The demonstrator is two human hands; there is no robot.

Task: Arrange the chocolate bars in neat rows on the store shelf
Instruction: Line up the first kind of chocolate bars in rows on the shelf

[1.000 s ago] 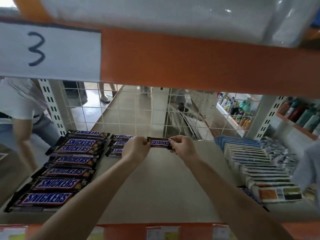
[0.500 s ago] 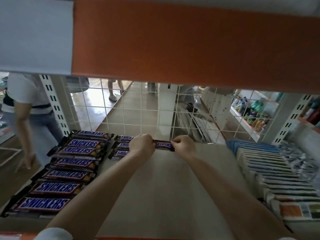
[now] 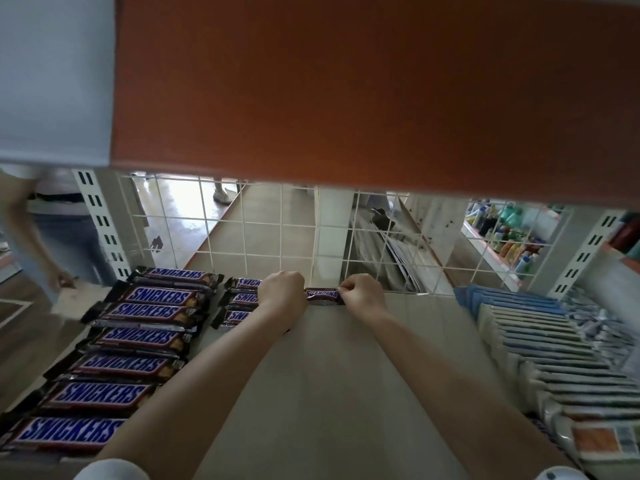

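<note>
Both hands reach to the far edge of the shelf (image 3: 346, 393), against the white wire grid (image 3: 277, 237); the left hand (image 3: 282, 294) and the right hand (image 3: 363, 296) each pinch one end of a small chocolate bar (image 3: 323, 296) with curled fingers, holding it level just at the shelf surface; whether it touches I cannot tell. Just left of it lie three small bars (image 3: 242, 299) in a short column; further left a long row of big bars (image 3: 131, 344) runs from far to near. Bare shelf stretches wide between the arms and toward the near edge; stacked packets (image 3: 540, 348) line the right side. An orange beam (image 3: 346, 91) hangs overhead; compared with half a second ago it fills more of the view, and the bar sits slightly lower.
</note>
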